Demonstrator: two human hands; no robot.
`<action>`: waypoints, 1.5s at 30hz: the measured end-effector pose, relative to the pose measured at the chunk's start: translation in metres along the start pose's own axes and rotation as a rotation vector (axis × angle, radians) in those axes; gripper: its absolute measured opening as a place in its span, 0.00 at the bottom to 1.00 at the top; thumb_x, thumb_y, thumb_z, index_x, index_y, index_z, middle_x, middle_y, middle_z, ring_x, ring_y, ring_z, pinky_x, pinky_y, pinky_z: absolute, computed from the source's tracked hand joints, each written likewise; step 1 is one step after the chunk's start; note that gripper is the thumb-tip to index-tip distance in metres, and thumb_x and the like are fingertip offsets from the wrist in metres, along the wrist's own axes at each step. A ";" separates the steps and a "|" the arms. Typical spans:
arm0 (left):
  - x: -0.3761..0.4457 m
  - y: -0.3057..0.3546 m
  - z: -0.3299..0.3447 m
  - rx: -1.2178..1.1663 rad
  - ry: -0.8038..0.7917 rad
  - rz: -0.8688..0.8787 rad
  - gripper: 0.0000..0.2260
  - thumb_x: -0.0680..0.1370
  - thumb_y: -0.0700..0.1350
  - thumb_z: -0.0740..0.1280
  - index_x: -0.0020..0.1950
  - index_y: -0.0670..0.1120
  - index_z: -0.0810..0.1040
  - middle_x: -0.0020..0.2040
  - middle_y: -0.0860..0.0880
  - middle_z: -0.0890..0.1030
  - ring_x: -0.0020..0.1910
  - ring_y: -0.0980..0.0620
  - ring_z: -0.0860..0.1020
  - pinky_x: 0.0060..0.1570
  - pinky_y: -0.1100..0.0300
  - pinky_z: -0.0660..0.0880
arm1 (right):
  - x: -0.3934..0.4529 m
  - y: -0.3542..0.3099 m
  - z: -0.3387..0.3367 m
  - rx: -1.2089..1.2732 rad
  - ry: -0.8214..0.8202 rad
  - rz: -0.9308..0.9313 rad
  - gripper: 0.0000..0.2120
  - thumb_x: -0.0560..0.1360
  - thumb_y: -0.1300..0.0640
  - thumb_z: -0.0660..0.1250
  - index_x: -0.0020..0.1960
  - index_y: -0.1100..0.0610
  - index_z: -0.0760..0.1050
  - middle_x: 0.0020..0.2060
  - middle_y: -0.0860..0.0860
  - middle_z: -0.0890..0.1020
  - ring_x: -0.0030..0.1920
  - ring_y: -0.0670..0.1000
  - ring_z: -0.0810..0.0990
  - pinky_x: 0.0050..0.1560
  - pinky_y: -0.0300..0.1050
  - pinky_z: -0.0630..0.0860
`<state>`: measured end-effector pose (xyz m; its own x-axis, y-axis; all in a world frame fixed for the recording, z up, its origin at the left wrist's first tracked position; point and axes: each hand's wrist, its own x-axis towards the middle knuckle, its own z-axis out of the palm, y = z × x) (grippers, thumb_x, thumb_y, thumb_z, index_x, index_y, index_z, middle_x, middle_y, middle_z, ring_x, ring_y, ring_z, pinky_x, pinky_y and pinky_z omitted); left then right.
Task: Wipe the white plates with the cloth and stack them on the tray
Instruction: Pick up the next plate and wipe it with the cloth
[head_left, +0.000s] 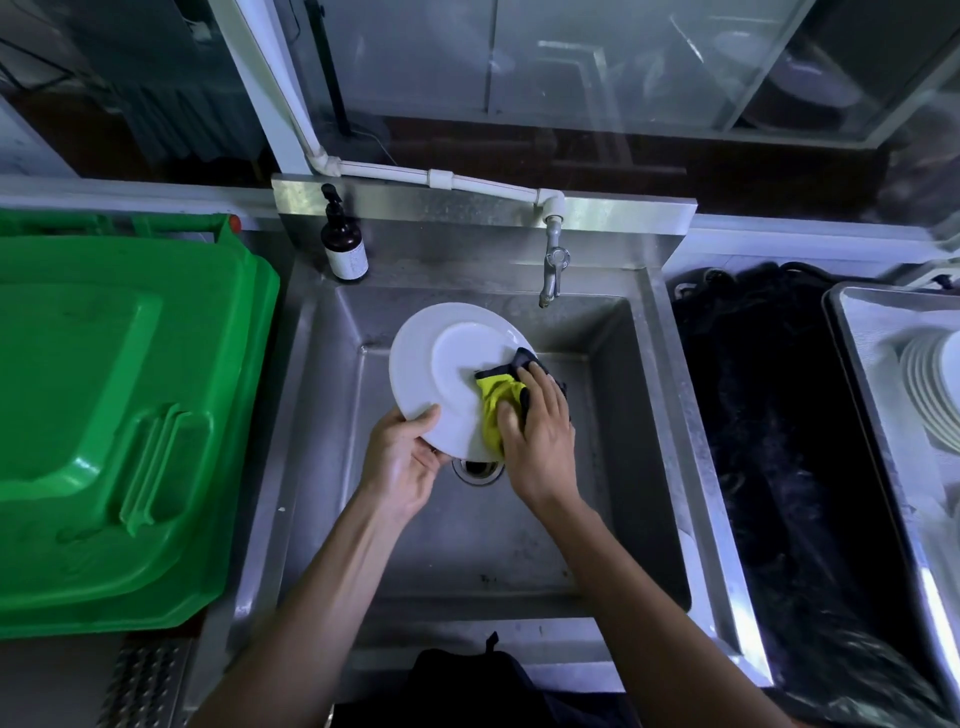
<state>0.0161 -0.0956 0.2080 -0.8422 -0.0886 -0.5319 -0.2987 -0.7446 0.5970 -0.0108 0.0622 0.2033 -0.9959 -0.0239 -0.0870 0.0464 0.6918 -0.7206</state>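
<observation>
A white plate (441, 364) is held tilted over the steel sink (644, 415). My left hand (402, 457) grips its lower left rim, thumb on the face. My right hand (537, 436) presses a yellow and dark cloth (496, 397) against the plate's lower right part. At the far right edge a metal tray (852, 332) holds a stack of several white plates (930, 384).
A tap (553, 265) hangs over the sink's back edge. A dark pump bottle (343, 244) stands at the back left corner. A green bin lid (114, 405) lies to the left. Black bag-lined space (779, 441) separates sink and tray. The drain (478, 470) sits below the plate.
</observation>
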 end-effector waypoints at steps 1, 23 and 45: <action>0.000 0.000 -0.002 0.002 -0.020 -0.005 0.17 0.74 0.37 0.68 0.63 0.39 0.79 0.59 0.39 0.83 0.57 0.41 0.83 0.47 0.49 0.83 | 0.004 0.001 -0.002 0.029 0.001 0.021 0.24 0.83 0.51 0.58 0.79 0.51 0.63 0.79 0.45 0.62 0.79 0.47 0.55 0.76 0.55 0.58; 0.000 0.020 -0.017 0.381 -0.197 -0.076 0.17 0.69 0.38 0.71 0.58 0.37 0.81 0.54 0.38 0.85 0.50 0.39 0.84 0.40 0.47 0.82 | 0.058 -0.027 -0.026 -0.037 -0.085 -0.228 0.20 0.82 0.51 0.60 0.74 0.47 0.69 0.74 0.42 0.69 0.75 0.45 0.61 0.68 0.48 0.57; -0.007 0.025 -0.001 0.391 -0.255 -0.070 0.17 0.70 0.37 0.71 0.58 0.36 0.80 0.52 0.37 0.83 0.51 0.39 0.82 0.45 0.50 0.80 | 0.050 -0.042 -0.014 -0.192 -0.069 -0.570 0.18 0.83 0.48 0.60 0.71 0.50 0.73 0.71 0.42 0.74 0.75 0.47 0.65 0.66 0.58 0.66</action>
<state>0.0147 -0.1145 0.2256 -0.8830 0.1546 -0.4432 -0.4638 -0.4332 0.7728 -0.0634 0.0422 0.2391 -0.8523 -0.4711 0.2272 -0.5140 0.6741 -0.5304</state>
